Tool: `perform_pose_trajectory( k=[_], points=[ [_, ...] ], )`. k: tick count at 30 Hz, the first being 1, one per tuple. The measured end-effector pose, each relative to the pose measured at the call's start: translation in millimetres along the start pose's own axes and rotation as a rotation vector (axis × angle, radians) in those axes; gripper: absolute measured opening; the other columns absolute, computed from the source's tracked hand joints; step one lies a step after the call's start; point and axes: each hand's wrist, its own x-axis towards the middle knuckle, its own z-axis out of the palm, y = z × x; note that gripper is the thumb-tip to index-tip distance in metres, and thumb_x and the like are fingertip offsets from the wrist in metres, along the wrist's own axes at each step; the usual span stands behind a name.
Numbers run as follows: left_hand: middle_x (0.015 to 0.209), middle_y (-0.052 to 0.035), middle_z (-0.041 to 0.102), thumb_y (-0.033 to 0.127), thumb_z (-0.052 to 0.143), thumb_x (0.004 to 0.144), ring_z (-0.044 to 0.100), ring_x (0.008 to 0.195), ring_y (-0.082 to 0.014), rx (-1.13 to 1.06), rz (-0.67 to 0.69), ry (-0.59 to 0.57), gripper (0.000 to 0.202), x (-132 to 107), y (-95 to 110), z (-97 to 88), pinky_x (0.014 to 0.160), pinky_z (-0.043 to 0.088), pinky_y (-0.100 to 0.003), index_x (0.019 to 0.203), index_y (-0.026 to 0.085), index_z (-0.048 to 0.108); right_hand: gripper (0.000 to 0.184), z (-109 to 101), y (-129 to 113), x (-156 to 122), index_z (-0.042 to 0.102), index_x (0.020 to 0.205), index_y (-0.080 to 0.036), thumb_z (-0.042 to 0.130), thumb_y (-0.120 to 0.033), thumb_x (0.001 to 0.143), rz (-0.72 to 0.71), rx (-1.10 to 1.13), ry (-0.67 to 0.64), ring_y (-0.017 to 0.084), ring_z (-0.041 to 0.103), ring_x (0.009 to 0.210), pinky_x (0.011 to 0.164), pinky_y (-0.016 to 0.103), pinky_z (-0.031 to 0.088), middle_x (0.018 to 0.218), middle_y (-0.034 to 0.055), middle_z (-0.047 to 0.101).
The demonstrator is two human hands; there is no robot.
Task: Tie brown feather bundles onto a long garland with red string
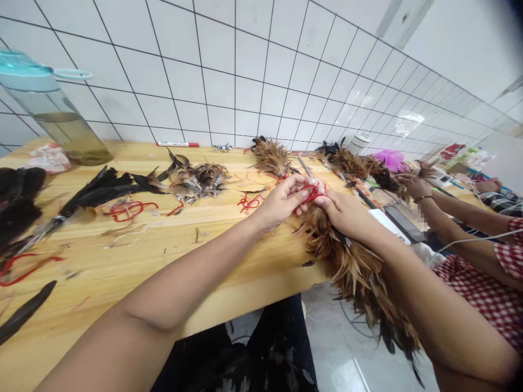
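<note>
Feathers (359, 272) in one long brown bundle hang past the edge of your table (261, 272), right alongside your right forearm. Your right hand (343, 212) is wrapped around the bundle's top end, where a stick (305, 166) pokes up. Your left hand (284, 200) has red yarn (311, 193) pinched between thumb and fingers at that same end. Over to your left, a clump (198, 182) of loose plumes sits on the wood, with a marker (177, 144) near the wall behind it.
</note>
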Motion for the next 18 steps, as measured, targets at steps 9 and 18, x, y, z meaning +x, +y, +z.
perform_pose_trajectory(
  k=[9,18],
  points=[
    [0.074,0.0024,0.055,0.037,0.083,0.063,0.045,0.053,-0.0023,-0.172,-0.227,-0.197,0.043,-2,9,-16.0,0.045,0.028,-0.017,0.092,0.015,0.06,0.032,3,-6,-1,0.059,0.088,-0.015,0.034,-0.032,0.098,0.037,-0.098,-0.069,0.021,0.064,0.086,0.076,0.027,0.043,0.095,0.0137,0.07],
    [0.072,-0.0008,0.06,0.03,0.087,0.058,0.04,0.051,-0.0002,-0.191,-0.365,-0.193,0.047,0,21,-15.8,0.043,0.016,-0.017,0.095,0.01,0.066,0.043,11,-2,3,0.06,0.096,-0.013,0.028,-0.041,0.099,0.054,-0.305,-0.169,0.025,0.066,0.084,0.072,0.03,0.041,0.096,0.0166,0.071]
  ],
)
